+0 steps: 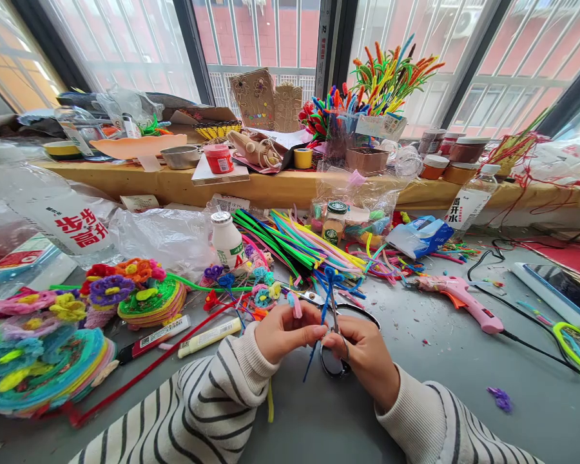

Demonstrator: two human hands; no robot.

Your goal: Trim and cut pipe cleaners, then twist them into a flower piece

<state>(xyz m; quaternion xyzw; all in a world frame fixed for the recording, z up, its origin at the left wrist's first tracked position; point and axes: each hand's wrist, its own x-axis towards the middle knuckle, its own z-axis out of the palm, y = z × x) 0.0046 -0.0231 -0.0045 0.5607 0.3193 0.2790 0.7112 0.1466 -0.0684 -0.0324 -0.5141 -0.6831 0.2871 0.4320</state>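
My left hand (290, 332) is closed, pinching the stem of a blue pipe-cleaner piece (329, 278) with a looped top. A short pink fuzzy piece (297, 305) shows at its fingers. Closed around a small pair of scissors (335, 319), my right hand (365, 354) holds the blades pointing up beside the blue stem. Whether the blades touch the stem I cannot tell. Larger black-handled scissors (333, 368) lie on the table behind and under the hands, partly hidden. A pile of coloured pipe cleaners (290, 241) spreads just beyond.
Pipe-cleaner flowers on round coiled bases (149, 299) stand at left, near glue tubes (210, 336). A pink glue gun (464, 299) with a black cord lies right, by a phone (555, 293). A white bottle (227, 241) stands behind; paint jars line the ledge (270, 187).
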